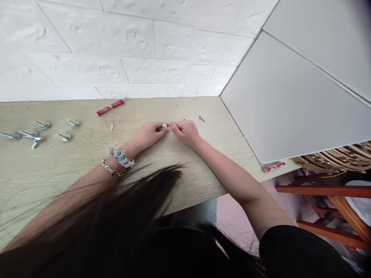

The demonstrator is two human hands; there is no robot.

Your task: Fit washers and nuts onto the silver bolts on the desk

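My left hand and my right hand meet near the far middle of the wooden table. Between their fingertips sits a small silver bolt with a nut, pinched from both sides. A scrunchie and a chain bracelet circle my left wrist. Another small silver bolt lies just beyond my right hand, and a tiny metal piece lies behind the fingers.
Several larger silver bolts lie spread at the table's far left. A red packet lies by the white brick wall, another red packet at the right edge under a grey panel. A wicker basket and wooden chair stand right.
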